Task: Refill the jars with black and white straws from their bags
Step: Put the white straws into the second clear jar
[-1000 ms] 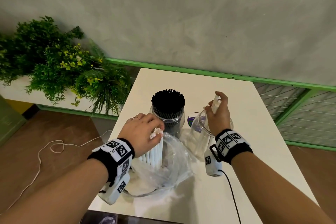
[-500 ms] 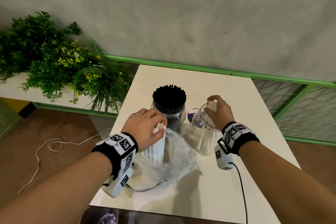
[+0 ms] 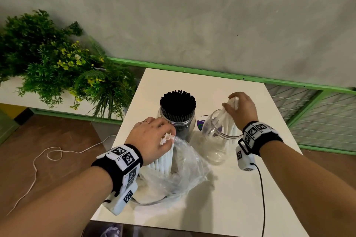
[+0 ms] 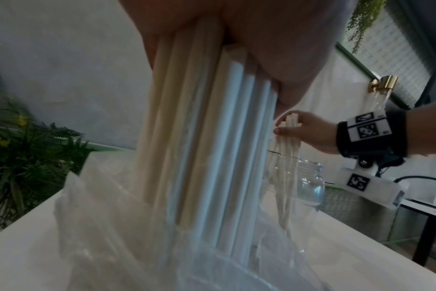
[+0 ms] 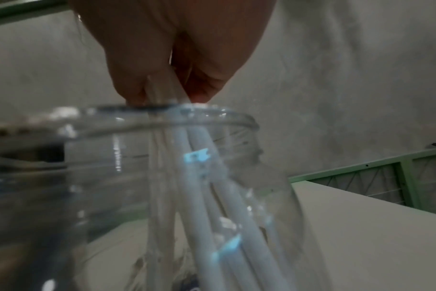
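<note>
Both forearms reach forward, wrists banded. The left grip (image 3: 152,138) curls its fingers closed, knuckles up; the right grip (image 3: 240,109), farther ahead, pinches downward with bent fingers.

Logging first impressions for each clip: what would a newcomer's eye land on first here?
Probably the jar packed with black straws at the table's centre. Next, the right hand lowering a few white straws into the clear jar beside it, and the left hand gripping a white bundle standing in a plastic bag.
</note>
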